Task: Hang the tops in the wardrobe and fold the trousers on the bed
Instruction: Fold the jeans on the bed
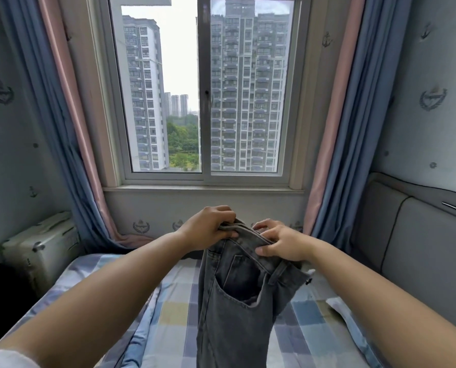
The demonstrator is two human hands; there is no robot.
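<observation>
A pair of grey denim trousers [234, 301] hangs in the air above the bed [173, 309], which has a checked blue, grey and yellow sheet. My left hand [208, 227] grips the waistband at its left end. My right hand [282, 243] pinches the waistband at its right side, thumb on the front of the cloth. A front pocket faces me. The legs drop out of view at the bottom edge. No tops and no wardrobe are in view.
A window [203, 102] with blue and pink curtains [70, 128] stands straight ahead behind the bed. A pale hard suitcase [41, 248] stands at the left by the wall. A padded grey headboard [412, 248] runs along the right side.
</observation>
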